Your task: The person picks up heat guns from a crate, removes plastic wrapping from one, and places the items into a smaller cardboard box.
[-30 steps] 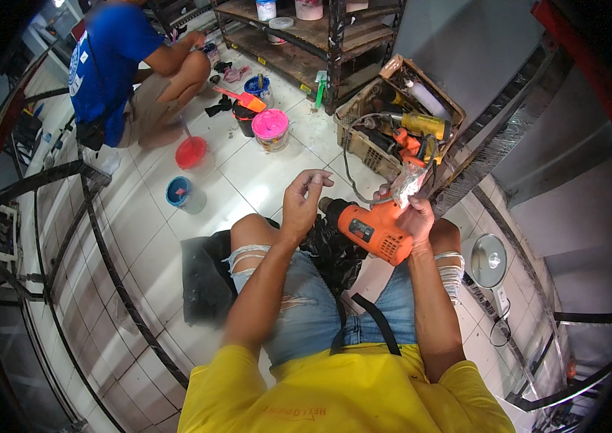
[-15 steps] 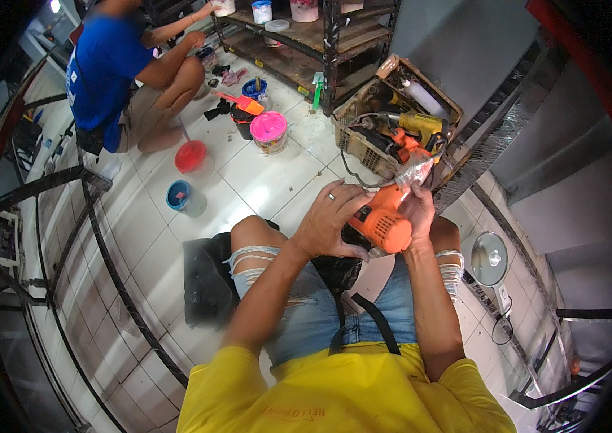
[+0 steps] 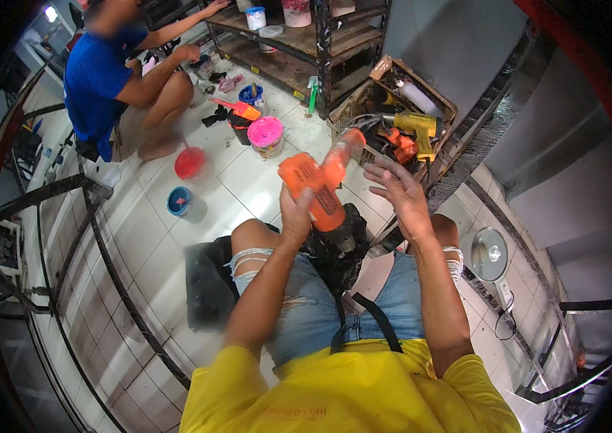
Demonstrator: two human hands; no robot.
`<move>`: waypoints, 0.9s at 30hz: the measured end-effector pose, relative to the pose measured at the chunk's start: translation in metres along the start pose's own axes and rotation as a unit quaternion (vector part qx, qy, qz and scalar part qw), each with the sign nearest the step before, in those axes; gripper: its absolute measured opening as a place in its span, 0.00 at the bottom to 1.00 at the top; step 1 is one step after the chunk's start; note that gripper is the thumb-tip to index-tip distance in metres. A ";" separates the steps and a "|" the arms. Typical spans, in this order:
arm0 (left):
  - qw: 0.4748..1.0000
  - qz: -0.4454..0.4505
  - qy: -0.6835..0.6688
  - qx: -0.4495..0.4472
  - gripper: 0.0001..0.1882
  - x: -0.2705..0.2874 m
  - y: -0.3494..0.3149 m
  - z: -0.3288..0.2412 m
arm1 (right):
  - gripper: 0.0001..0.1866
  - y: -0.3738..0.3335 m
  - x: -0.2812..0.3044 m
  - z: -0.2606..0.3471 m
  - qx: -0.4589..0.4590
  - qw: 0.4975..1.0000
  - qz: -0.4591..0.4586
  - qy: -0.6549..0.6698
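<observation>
Just ahead of my knees, the orange heat gun [image 3: 322,193] is up off the floor in my left fingers [image 3: 306,196], which are closed around its body, parted only by its thickness, with the thumb lying along the side nearer my right. Its dark nozzle tilts down, away to my right, over a black bag [image 3: 353,270] between my legs, and its handle, slightly blurred, slants up toward the crate [image 3: 340,117]. My right fingers [image 3: 387,189] are loosely spread near that handle, slightly bent, and have hold of nothing that I can see. Beyond them, the crate is crowded with gear: a yellow tool [image 3: 421,124], a white bottle [image 3: 420,98] and an orange piece [image 3: 401,146]. Ahead and to my left, pots stand on the tiles: a pink one [image 3: 265,132], a blue one [image 3: 250,96], a red one [image 3: 190,163] and, nearest me, a pot with a dark blue inside [image 3: 179,196]. An orange scoop [image 3: 247,110] lies across a black pot just behind the pink one. Farther off, a co-worker [image 3: 100,86] in blue squats, one arm stretched to the shelf [image 3: 291,52]. To my right, beside my knee, lies a round pan-like thing [image 3: 488,252] with a pale handle.
</observation>
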State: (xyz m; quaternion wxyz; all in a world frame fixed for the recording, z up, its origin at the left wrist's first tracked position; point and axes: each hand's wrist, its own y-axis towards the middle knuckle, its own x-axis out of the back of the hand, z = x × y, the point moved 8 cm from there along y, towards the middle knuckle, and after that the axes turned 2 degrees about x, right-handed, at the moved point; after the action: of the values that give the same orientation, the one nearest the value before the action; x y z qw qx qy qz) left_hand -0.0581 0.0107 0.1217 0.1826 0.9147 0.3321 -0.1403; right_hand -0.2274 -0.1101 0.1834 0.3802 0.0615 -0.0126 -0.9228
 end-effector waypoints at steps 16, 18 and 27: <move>0.874 -0.119 -0.371 0.290 0.24 0.011 -0.001 0.041 | 0.14 -0.038 -0.020 -0.037 -0.056 0.989 0.106 -0.083; 0.867 -0.128 -0.385 0.290 0.24 0.013 0.000 0.044 | 0.14 -0.039 -0.025 -0.045 -0.074 0.986 0.111 -0.101; 0.838 -0.120 -0.461 0.268 0.33 0.041 0.007 0.063 | 0.24 -0.030 -0.019 -0.131 -0.192 0.965 0.068 -0.167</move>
State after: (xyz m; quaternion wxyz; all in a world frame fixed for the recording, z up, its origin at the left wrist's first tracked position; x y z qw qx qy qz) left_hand -0.0319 0.0016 0.0520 0.0440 0.7106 0.2662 -0.6498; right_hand -0.2188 -0.0721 0.0535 0.4389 -0.1682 0.0972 -0.8773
